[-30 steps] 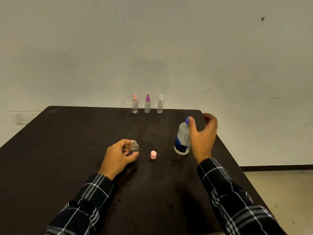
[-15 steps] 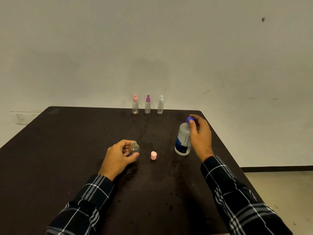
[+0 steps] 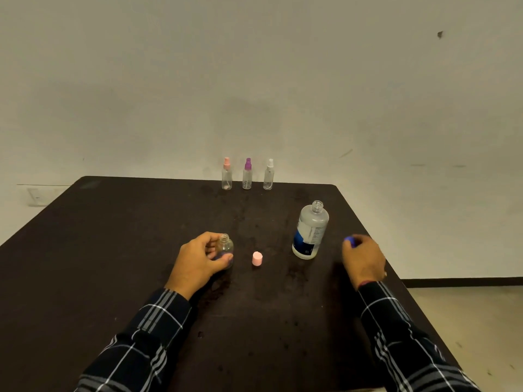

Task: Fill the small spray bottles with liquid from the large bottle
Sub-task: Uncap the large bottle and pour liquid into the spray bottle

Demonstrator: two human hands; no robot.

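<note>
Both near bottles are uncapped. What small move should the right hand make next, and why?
Probably set the blue cap down on the table: the right hand holds it, the large bottle stands open, and the left hand grips the small open bottle.

Bench point(image 3: 113, 250), far edge, centre: row of three spray bottles point(image 3: 247, 176), upright, side by side, not touching. 
Mid-bench: small bottle point(image 3: 225, 247) upright, left grip point(image 3: 198, 261) holding it from the left. 
Loose cap point(image 3: 257, 258) on the bench just right of it. 
Large bottle point(image 3: 310, 233) upright, right of that cap, slightly farther. 
Right grip point(image 3: 365, 258) right of the large bottle, near the right edge, second cap point(image 3: 349, 241) pinched at its fingertips.
</note>
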